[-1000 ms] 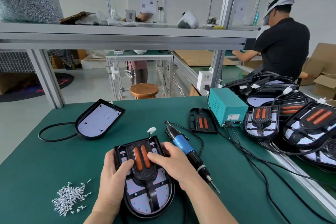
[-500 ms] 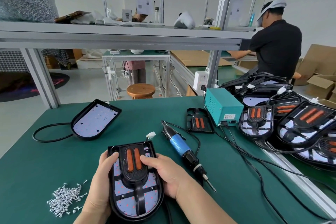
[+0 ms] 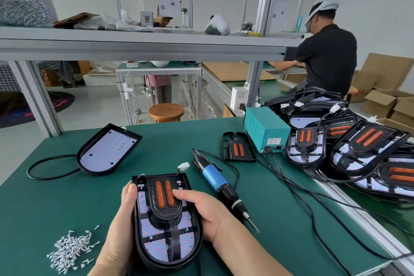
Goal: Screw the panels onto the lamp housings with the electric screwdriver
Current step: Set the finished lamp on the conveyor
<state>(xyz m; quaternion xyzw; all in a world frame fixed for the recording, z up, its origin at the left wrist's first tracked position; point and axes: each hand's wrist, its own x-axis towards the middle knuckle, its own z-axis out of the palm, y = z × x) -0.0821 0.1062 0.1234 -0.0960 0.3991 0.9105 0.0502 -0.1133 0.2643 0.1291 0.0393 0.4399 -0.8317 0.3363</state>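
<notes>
Gripping lamp housing [image 3: 165,242] with left hand [image 3: 121,215], right hand [image 3: 201,213]; electric screwdriver [image 3: 212,177] just right of right hand, bit nearward.

Two hands hold one lamp housing

Both bare arms reach in from the near edge. The left hand [image 3: 121,215] grips the left side of the lamp housing [image 3: 156,251], with its thumb up along the rim and its fingers hidden under it. The right hand [image 3: 202,213] grips the right side, and its thumb lies flat on the black panel [image 3: 167,210]
</notes>
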